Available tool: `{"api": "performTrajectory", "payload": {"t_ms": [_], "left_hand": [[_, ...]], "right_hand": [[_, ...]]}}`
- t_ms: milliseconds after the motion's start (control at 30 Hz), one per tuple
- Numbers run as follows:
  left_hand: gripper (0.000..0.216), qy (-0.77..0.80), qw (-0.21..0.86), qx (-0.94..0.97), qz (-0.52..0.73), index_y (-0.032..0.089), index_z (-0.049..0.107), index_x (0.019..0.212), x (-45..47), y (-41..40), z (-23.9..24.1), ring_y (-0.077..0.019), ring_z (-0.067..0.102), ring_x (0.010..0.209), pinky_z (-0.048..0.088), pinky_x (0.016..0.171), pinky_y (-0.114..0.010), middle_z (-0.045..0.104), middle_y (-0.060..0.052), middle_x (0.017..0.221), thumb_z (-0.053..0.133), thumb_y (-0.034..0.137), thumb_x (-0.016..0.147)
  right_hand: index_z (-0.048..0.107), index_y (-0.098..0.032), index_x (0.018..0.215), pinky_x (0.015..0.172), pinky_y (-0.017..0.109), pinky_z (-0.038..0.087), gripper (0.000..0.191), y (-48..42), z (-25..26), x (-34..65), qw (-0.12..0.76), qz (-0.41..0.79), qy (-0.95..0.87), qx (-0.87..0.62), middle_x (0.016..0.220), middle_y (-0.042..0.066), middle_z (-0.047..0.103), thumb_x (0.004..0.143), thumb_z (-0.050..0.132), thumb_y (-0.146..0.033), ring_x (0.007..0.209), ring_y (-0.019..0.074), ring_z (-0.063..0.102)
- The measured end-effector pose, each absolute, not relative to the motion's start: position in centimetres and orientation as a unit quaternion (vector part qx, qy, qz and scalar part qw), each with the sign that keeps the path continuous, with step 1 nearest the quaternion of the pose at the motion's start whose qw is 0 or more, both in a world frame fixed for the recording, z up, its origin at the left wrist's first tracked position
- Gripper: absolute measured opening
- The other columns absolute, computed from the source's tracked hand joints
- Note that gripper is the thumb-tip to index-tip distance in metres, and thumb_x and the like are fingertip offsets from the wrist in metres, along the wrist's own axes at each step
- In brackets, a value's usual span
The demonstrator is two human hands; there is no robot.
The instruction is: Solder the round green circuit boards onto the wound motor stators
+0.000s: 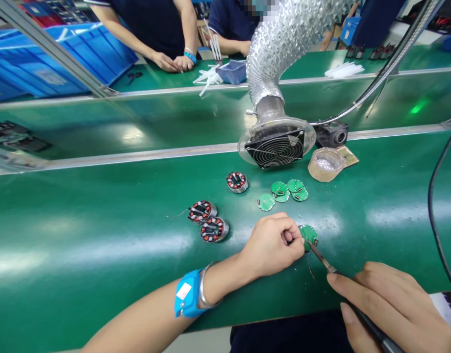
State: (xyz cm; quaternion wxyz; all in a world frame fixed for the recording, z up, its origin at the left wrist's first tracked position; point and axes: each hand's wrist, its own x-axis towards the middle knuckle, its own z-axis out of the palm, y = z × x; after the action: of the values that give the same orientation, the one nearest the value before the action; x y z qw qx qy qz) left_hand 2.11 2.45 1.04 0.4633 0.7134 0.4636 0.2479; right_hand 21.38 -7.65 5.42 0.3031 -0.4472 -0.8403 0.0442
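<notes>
My left hand (273, 245) is closed in a pinch at the left edge of a round green circuit board (307, 234), and its fingertips hide that edge. A soldering iron (323, 258) is gripped in my right hand (394, 299), its tip touching or just over the board's lower part. Thin wire bits lie below the board. Beyond my left hand are several more round green boards (265, 202), some overlapping. To its left, motor stators (214, 229) with copper windings sit on the green bench (100, 235).
A fume extractor fan (275, 149) on a silver duct (273, 59) hangs beyond the boards. Next to it is a round tub (325, 165) of shiny material. A black cable (433, 206) runs down the right. Across the bench, two people work near blue bins (63, 68).
</notes>
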Motion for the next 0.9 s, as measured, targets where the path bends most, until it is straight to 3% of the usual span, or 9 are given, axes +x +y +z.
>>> {"api": "performTrajectory", "payload": {"t_ms": [233,367,433,533,600,667,800,900], "left_hand": [[0.005,0.462,0.467,0.716,0.234,0.015,0.064,0.061,2.2,2.5,1.2,-0.0073,0.047,0.053,0.038,0.049,-0.018,0.055,0.001,0.064,0.063,0.013,0.065],[0.005,0.451,0.461,0.729,0.232,0.015,0.062,0.062,1.9,2.6,1.2,-0.0077,0.049,0.054,0.040,0.050,-0.018,0.055,0.001,0.065,0.061,0.014,0.067],[0.004,0.421,0.447,0.752,0.239,0.015,0.063,0.073,1.2,2.7,1.3,-0.0072,0.050,0.054,0.041,0.051,-0.018,0.057,0.000,0.072,0.060,0.015,0.071],[0.018,0.282,0.327,0.875,0.218,0.018,0.065,0.092,-0.3,2.9,1.3,-0.0099,0.052,0.062,0.043,0.056,-0.021,0.060,-0.003,0.084,0.055,0.014,0.077],[0.019,0.175,0.214,0.944,0.179,0.020,0.066,0.091,-1.0,3.0,1.1,-0.0118,0.051,0.064,0.041,0.058,-0.024,0.060,-0.003,0.080,0.051,0.013,0.083],[0.019,0.147,0.182,0.956,0.179,0.021,0.068,0.085,-1.2,3.0,0.9,-0.0117,0.052,0.062,0.039,0.057,-0.024,0.060,-0.002,0.075,0.050,0.017,0.090],[0.015,0.288,0.373,0.835,0.285,0.017,0.071,0.078,-0.5,2.7,0.8,-0.0084,0.053,0.058,0.043,0.056,-0.020,0.060,-0.002,0.072,0.069,0.030,0.084],[0.017,0.347,0.467,0.755,0.304,0.015,0.070,0.068,0.3,2.5,1.0,-0.0065,0.047,0.051,0.040,0.051,-0.019,0.054,0.001,0.064,0.076,0.029,0.077]], "right_hand": [[0.058,-0.019,0.123,0.057,0.029,0.054,0.037,-5.6,4.5,22.0,0.361,0.037,-0.806,-0.468,0.080,0.004,0.070,0.088,0.054,-0.009,0.066,0.0176,0.067],[0.060,-0.021,0.118,0.086,0.035,0.057,0.034,-3.2,2.1,21.1,0.376,0.111,-0.806,-0.443,0.108,0.008,0.071,0.088,0.053,-0.005,0.099,0.0210,0.069],[0.059,-0.020,0.116,0.089,0.037,0.057,0.031,-2.6,1.3,20.9,0.367,0.151,-0.812,-0.428,0.114,0.010,0.070,0.089,0.052,-0.007,0.105,0.0218,0.067],[0.058,-0.021,0.117,0.087,0.036,0.058,0.033,-2.3,0.7,20.9,0.361,0.172,-0.811,-0.428,0.116,0.010,0.069,0.088,0.052,-0.007,0.102,0.0207,0.067],[0.057,-0.020,0.118,0.087,0.036,0.057,0.034,-2.4,0.6,21.0,0.363,0.171,-0.810,-0.428,0.117,0.011,0.068,0.087,0.053,-0.006,0.103,0.0205,0.066],[0.056,-0.020,0.118,0.087,0.035,0.056,0.035,-2.4,0.6,21.1,0.365,0.169,-0.810,-0.427,0.117,0.010,0.068,0.087,0.053,-0.006,0.103,0.0200,0.066],[0.056,-0.020,0.118,0.089,0.038,0.054,0.036,-2.5,0.8,21.1,0.374,0.169,-0.805,-0.429,0.118,0.010,0.067,0.085,0.055,-0.005,0.106,0.0210,0.063],[0.057,-0.021,0.115,0.089,0.040,0.054,0.035,-2.6,1.2,20.9,0.405,0.165,-0.788,-0.433,0.109,0.008,0.069,0.082,0.058,-0.007,0.105,0.0226,0.060]]}}
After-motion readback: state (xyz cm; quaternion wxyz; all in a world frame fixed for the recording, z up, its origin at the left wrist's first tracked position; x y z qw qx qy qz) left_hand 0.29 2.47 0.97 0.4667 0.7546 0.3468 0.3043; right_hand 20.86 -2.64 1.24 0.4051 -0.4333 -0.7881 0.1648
